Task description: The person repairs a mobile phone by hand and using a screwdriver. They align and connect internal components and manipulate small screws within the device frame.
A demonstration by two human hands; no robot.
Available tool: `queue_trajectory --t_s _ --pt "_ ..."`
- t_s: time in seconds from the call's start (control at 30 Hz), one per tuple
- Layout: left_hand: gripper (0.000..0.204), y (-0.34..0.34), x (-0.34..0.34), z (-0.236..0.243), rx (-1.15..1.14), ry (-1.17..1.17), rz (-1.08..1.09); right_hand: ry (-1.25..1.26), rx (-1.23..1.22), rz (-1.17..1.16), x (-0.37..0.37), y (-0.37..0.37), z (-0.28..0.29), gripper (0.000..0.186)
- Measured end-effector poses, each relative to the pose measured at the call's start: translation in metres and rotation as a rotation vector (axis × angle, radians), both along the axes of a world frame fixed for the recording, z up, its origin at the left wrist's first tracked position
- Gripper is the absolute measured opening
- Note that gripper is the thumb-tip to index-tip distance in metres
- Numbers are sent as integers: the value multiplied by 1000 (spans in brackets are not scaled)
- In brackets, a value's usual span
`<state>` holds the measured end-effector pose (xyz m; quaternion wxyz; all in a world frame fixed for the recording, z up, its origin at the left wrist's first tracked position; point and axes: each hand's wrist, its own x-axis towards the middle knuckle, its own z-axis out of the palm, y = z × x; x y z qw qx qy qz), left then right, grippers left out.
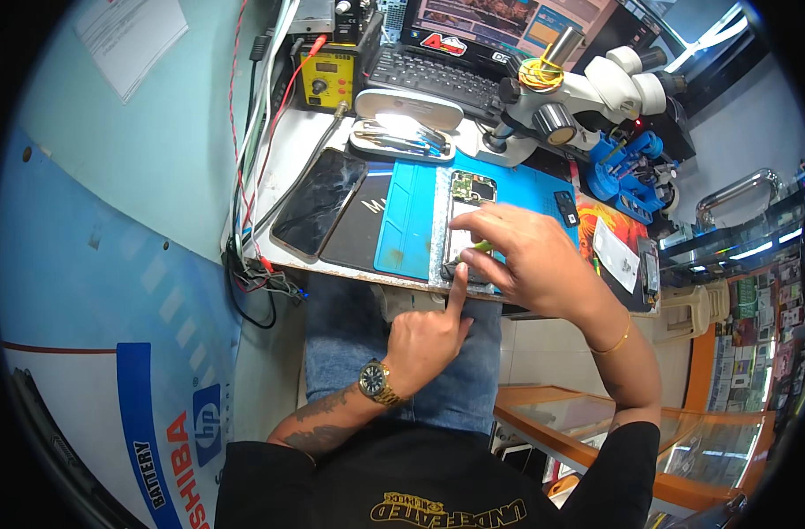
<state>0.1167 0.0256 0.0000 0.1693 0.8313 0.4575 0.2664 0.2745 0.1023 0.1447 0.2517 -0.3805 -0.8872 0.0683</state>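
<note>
An opened phone (473, 188) with circuit board exposed lies on a clear strip atop the blue mat (405, 219). My right hand (526, 256) is over its lower half, thumb and fingers curved around a thin green tool (482, 246), mostly hidden. My left hand (424, 344) reaches from below, index finger stretched to the phone's bottom edge, other fingers curled, holding nothing. Left of the mat lie a cracked dark phone (319, 202) and a dark flat pad (354, 238). A small black part (565, 208) lies on the mat's right side.
A yellow soldering station (326, 84), open tool case (406, 141), laptop (433, 84) and microscope (623, 84) stand at the back. A blue holder (618, 176) and white packet (615, 253) are at right. Cables hang at left. A glass counter (578, 423) is below right.
</note>
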Motion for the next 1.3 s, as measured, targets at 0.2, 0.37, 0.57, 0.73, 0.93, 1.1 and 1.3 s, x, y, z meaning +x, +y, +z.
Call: queue_trajectory --t_s 0.2,0.37,0.57,0.73,0.93,1.1,1.3 --pt "89 0 0 2 3 15 17 -483 -293 -142 -3 -2 8 28" --pt "91 0 2 -1 49 7 21 -127 -124 -35 3 -1 5 26" --pt "89 0 -3 10 -21 68 21 -48 -179 -69 24 -6 12 22" --pt "76 4 -10 10 79 -166 -65 750 -642 -278 72 -41 -2 17" --pt "42 15 -26 52 220 -681 47 1256 -792 -232 80 -77 -60 22" --pt "43 14 -35 51 -65 -677 -76 1358 -987 -306 62 -94 -80 31" --pt "40 14 -35 41 -187 -758 -52 1262 -1046 -472 56 -104 -87 38"
